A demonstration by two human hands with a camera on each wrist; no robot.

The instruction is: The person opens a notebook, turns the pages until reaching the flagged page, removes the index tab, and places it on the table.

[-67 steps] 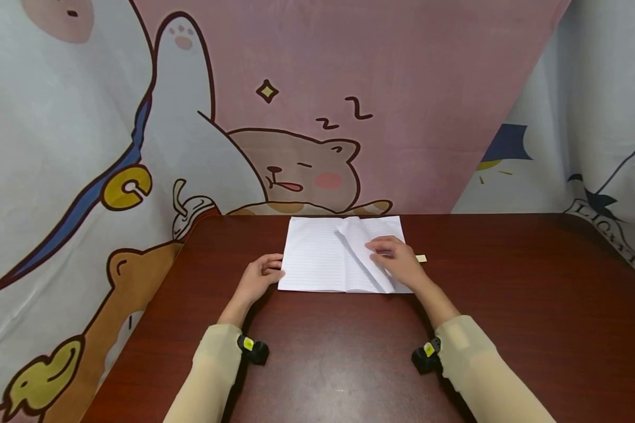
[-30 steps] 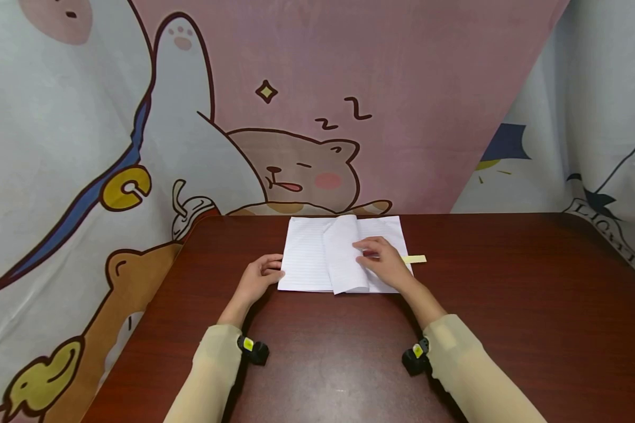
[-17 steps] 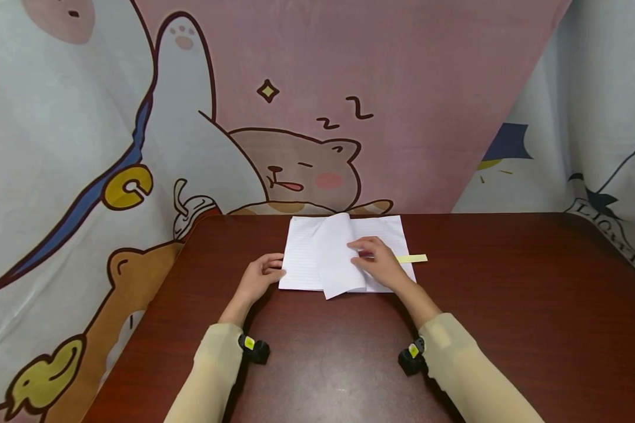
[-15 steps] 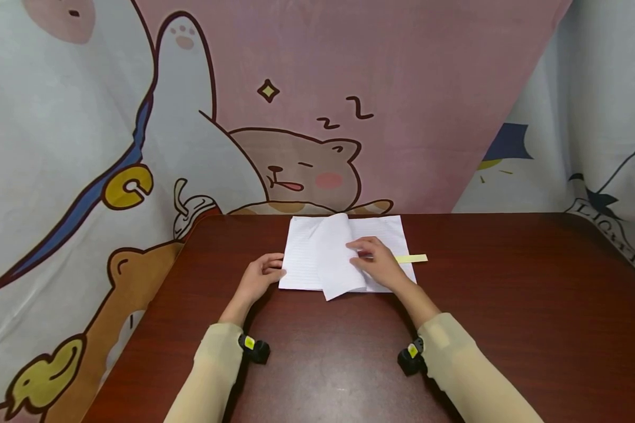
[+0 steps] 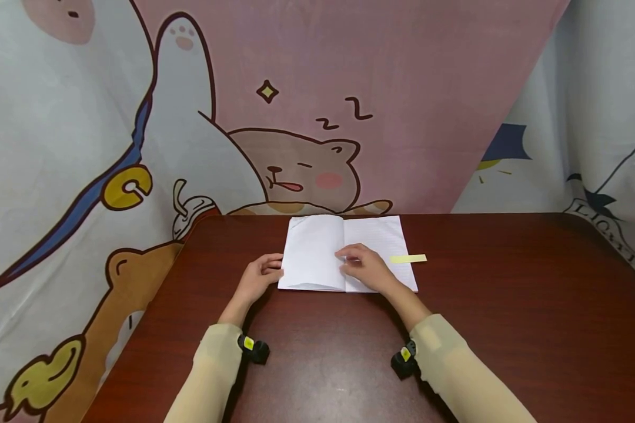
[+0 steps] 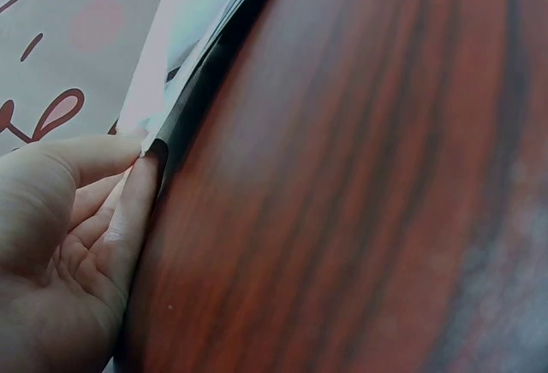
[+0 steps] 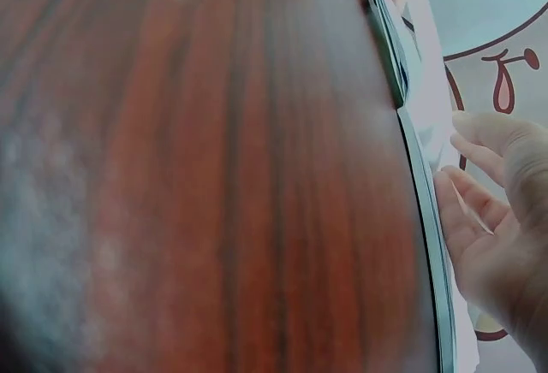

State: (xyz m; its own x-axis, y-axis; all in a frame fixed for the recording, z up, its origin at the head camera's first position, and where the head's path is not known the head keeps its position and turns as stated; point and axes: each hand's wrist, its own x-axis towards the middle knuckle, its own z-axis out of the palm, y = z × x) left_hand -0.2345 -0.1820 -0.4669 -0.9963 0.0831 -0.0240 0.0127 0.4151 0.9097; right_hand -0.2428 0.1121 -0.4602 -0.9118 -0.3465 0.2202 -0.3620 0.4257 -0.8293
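An open notebook point(image 5: 311, 252) lies near the table's far edge, its left page blank and its right page ruled. My left hand point(image 5: 255, 279) holds its left edge; the left wrist view shows the thumb point(image 6: 107, 157) on top and a finger underneath. My right hand point(image 5: 370, 270) hovers at or just over the right page beside the spine, fingers loosely bent, with nothing held between them. A pale yellow paper strip point(image 5: 408, 258) lies on the right page and sticks out past its edge. In the right wrist view the notebook point(image 7: 428, 193) appears edge-on.
The dark red-brown wooden table point(image 5: 323, 352) extends in front of the notebook and to both sides. Behind it hangs a cartoon-printed cloth point(image 5: 402, 117). Small black cameras point(image 5: 255, 350) are strapped at both wrists over pale yellow sleeves.
A page that stood half turned at the middle has come down on the left side. My right hand moved left toward the spine, baring more of the yellow strip. The left hand stayed put.
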